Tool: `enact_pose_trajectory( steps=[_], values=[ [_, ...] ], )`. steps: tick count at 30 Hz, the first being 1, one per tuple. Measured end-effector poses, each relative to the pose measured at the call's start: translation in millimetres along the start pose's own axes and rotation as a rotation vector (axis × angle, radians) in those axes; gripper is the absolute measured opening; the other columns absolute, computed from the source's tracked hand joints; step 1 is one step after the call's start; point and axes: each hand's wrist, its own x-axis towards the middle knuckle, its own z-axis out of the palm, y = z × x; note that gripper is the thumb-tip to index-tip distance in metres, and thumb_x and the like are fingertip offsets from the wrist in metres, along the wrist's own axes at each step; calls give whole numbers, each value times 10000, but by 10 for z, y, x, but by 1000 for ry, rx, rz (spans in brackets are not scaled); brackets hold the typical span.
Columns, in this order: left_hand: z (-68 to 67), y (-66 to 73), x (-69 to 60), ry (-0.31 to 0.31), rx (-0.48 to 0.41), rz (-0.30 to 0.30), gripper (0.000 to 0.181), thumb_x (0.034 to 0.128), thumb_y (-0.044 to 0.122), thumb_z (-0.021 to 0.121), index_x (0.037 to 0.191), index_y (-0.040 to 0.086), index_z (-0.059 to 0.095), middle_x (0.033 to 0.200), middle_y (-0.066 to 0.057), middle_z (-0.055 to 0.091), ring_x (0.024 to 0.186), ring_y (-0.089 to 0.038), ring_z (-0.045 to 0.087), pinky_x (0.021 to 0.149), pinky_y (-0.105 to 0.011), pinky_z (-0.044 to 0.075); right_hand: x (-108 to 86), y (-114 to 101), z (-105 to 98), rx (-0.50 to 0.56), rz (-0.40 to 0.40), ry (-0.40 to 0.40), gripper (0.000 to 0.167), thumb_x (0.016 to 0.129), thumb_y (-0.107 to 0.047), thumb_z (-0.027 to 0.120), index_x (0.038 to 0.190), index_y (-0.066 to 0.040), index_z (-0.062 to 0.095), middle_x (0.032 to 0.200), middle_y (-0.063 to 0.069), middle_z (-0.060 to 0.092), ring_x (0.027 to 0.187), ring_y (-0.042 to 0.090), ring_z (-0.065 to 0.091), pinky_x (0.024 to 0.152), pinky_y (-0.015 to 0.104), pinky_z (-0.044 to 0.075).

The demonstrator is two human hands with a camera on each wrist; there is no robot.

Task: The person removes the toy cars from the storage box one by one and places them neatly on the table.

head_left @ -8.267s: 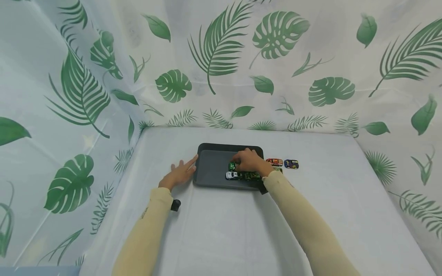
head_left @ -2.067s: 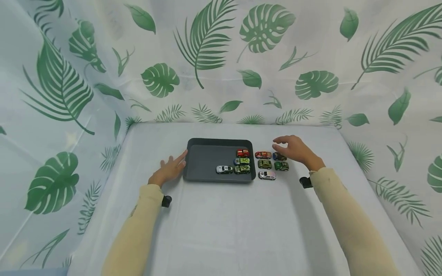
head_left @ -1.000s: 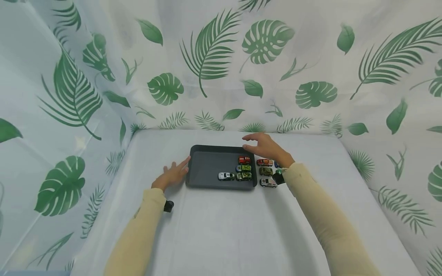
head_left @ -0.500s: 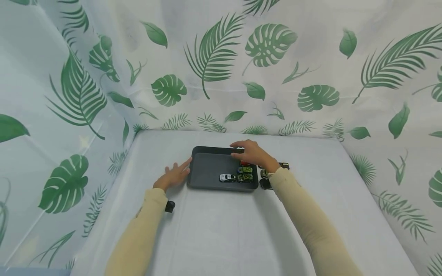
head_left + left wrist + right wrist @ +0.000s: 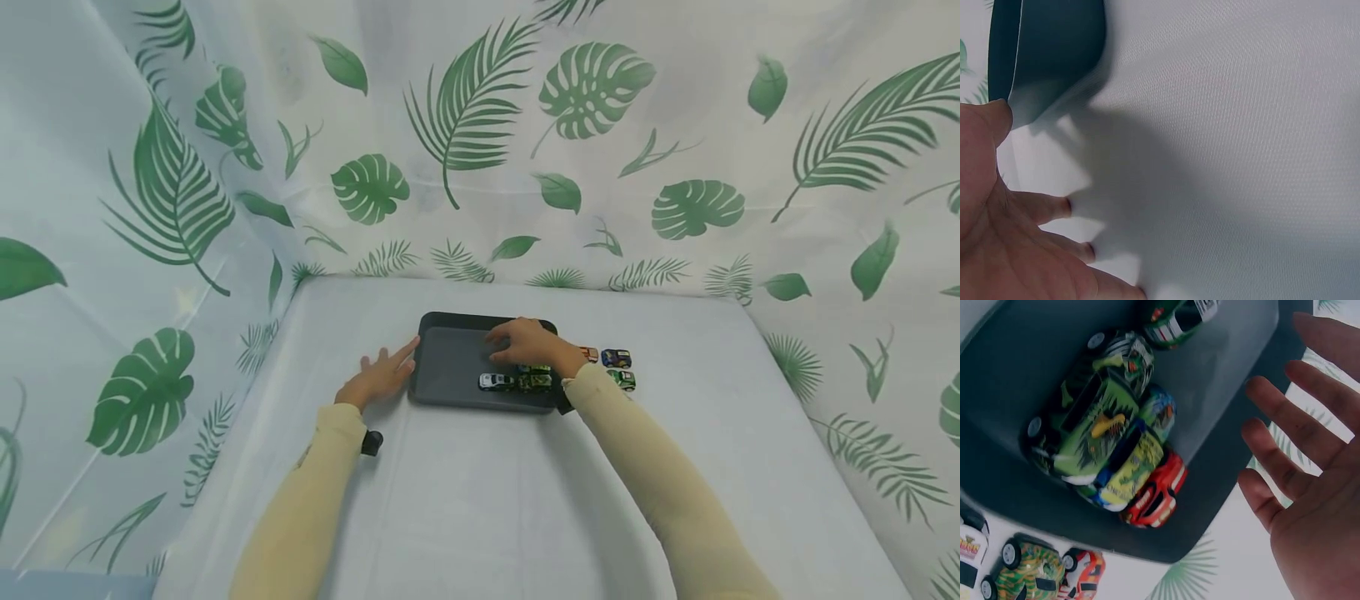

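Note:
The dark grey tray [image 5: 450,404] lies on the white table. My left hand [image 5: 378,379] touches its left edge with spread fingers; in the left wrist view a fingertip meets the tray wall [image 5: 1060,50]. My right hand [image 5: 528,343] hovers over the tray's right half, fingers slightly bent, holding nothing; the right wrist view shows this hand [image 5: 1310,462] beside the toy cars. Inside are a white car [image 5: 496,382], a camouflage car [image 5: 535,382], a yellow-green car [image 5: 1132,472] and a red car [image 5: 1157,490], which my hand hides in the head view.
Several more toy cars stand on the table right of the tray, among them a blue one [image 5: 617,358], a green one [image 5: 622,379] and an orange-red one [image 5: 588,354]. Leaf-patterned cloth [image 5: 480,225] hangs behind the table.
My right hand has moved left from above the cars on the table to over the tray. A green car that was in the tray earlier now stands outside. My left hand has stayed at the edge.

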Motion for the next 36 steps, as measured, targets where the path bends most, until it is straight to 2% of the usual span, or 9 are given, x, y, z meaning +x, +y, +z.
enact_pose_trajectory(
  steps=[3, 7, 13, 19, 25, 31, 36],
  values=[
    [-7, -20, 36, -10, 3, -7, 641, 1118, 651, 300, 1692, 545, 34, 1757, -247, -111, 1525, -613, -204, 1087, -904, 11, 42, -11, 52, -24, -4, -20, 455, 1033, -212, 739, 1450, -44, 670, 1358, 131, 718, 1270, 335, 657, 1164, 656, 364],
    [0, -51, 76, -9, 1, -1, 639, 1113, 664, 287, 1688, 553, 32, 1755, -250, -114, 1522, -614, -206, 1079, -909, 9, 69, -12, 123, -66, 3, -26, 441, 1007, -218, 768, 1419, -78, 703, 1293, 100, 749, 1274, 329, 651, 1192, 738, 232],
    [-11, -5, 29, -6, 3, -23, 623, 1125, 642, 292, 1687, 560, 36, 1765, -221, -114, 1539, -593, -200, 1059, -926, 1, 38, 3, 206, -104, 2, -53, 435, 974, -228, 808, 1383, -104, 731, 1183, 61, 762, 1155, 281, 675, 1127, 655, 361],
    [-55, 171, -184, 11, 7, -23, 624, 1136, 620, 288, 1706, 514, 59, 1754, -275, -82, 1534, -618, -174, 1033, -942, -11, -3, 23, 262, -113, -5, -77, 449, 938, -216, 839, 1357, -88, 742, 1119, 49, 736, 1077, 264, 619, 1074, 607, 388],
    [-48, 186, -180, 10, 4, -46, 615, 1138, 612, 295, 1699, 532, 56, 1767, -232, -93, 1548, -582, -192, 1042, -935, -23, -27, 51, 337, -150, -10, -81, 433, 931, -232, 854, 1330, -96, 754, 1122, 55, 711, 1095, 279, 591, 1029, 575, 428],
    [-159, 390, -431, -2, -16, -38, 604, 1165, 523, 315, 1725, 446, 100, 1748, -297, -61, 1537, -620, -156, 1051, -929, -17, -44, 39, 377, -168, -10, -60, 380, 926, -223, 858, 1286, -130, 780, 1119, 48, 709, 1106, 282, 552, 992, 539, 419],
    [-185, 443, -510, -6, -20, -32, 604, 1178, 476, 322, 1735, 397, 102, 1752, -283, -73, 1546, -598, -170, 1078, -909, -20, -50, 33, 387, -172, -12, -49, 365, 931, -205, 853, 1279, -122, 781, 1097, 41, 715, 1093, 270, 548, 973, 514, 416]
  ],
)
